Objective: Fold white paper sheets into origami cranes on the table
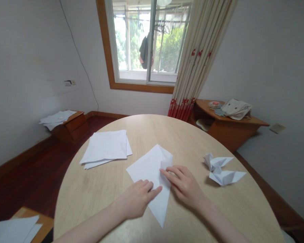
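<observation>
A white sheet of paper [144, 165], partly folded to a kite-like shape, lies on the round table with one point toward me. My left hand [139, 195] rests on its lower left part; one digit stretches across the paper and the other fingers are bent. The stretched fingers of my right hand [183, 184] press on a folded flap [166, 160] along the right edge. The right thumb is hidden. To the right sit two folded paper figures with pointed wings, a rear one [220, 162] and a front one [226, 177], touching or nearly so.
A stack of white paper [107, 145] lies at the left of the round wooden table [96, 195]. More sheets lie on a low cabinet [73, 123] and at the lower left [14, 229]. A corner desk [230, 126] with a cloth bag [236, 108] stands behind right, beside a curtain [200, 54].
</observation>
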The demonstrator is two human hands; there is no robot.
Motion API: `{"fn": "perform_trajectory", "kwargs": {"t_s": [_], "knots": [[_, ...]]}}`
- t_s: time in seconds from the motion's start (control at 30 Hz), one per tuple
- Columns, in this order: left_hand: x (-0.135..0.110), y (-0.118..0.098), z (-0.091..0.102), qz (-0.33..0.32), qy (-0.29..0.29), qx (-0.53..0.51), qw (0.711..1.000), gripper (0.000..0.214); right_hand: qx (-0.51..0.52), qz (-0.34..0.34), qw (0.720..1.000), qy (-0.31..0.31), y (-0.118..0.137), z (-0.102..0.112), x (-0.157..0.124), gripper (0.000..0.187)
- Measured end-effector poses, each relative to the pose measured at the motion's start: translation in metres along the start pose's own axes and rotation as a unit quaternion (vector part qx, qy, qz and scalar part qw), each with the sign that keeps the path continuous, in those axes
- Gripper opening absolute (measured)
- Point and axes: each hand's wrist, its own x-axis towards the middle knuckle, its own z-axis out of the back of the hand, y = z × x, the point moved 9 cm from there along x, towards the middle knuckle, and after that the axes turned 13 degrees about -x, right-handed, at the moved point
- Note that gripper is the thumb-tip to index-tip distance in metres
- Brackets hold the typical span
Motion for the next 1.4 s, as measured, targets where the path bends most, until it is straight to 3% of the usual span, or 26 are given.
{"fn": "perform_trajectory", "kwargs": {"t_s": [0.17, 0.37, 0.73, 0.87, 1.07, 1.3, 1.4], "knots": [[0.001, -0.001, 0.002, -0.004, -0.008, 0.002, 1.0, 0.057, -0.048, 0.045, 0.997, -0.036, 0.012, -0.007, -0.009, 0.053], [-0.002, -0.002, 0.009, -0.015, -0.032, -0.001, 0.999, 0.038, -0.106, 0.053, 0.993, 0.001, 0.014, -0.016, -0.01, 0.057], [-0.004, 0.001, 0.026, -0.025, -0.098, -0.063, 0.993, 0.024, -0.09, 0.039, 0.995, 0.0, 0.002, -0.012, -0.017, 0.036], [-0.005, 0.002, 0.028, -0.044, -0.124, -0.133, 0.982, 0.032, -0.058, 0.019, 0.997, 0.041, -0.006, -0.011, -0.022, 0.035], [-0.004, 0.004, 0.021, -0.044, -0.103, -0.15, 0.982, 0.041, -0.003, -0.004, 0.993, 0.116, -0.006, -0.013, -0.025, 0.038], [-0.003, -0.004, 0.013, -0.076, -0.082, -0.129, 0.985, 0.087, 0.008, -0.012, 0.986, 0.169, -0.003, -0.023, -0.028, 0.034], [-0.003, -0.006, 0.009, -0.091, -0.069, -0.131, 0.985, 0.099, 0.006, -0.032, 0.978, 0.205, -0.007, -0.032, -0.033, 0.042]]}}
